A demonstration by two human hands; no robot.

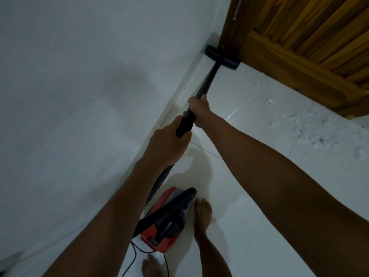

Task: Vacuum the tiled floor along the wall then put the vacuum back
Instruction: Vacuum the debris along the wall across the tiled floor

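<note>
White glossy floor tiles [249, 188] fill the room, with a plain white wall [79, 76] at nine o'clock and a brown slatted wooden door [311, 43] at one o'clock. The person's left hand [167, 144] has its fingers curled around the thick black handle end of the wand, and the right hand [199, 108] grips the slim black wand tube [207, 78] a little higher. The flat black floor nozzle [220, 57] sits at twelve o'clock in the corner, touching the wall base and the door frame. The red and grey canister vacuum [165, 222] stands at six o'clock, just beside a bare foot [202, 214].

To do this step well, I think the nozzle should stay flat and slide close along the wall edge. White dust [311, 126] lies at three o'clock, where the floor is open. The black cable [131, 258] runs near the feet, so stepping back needs care.
</note>
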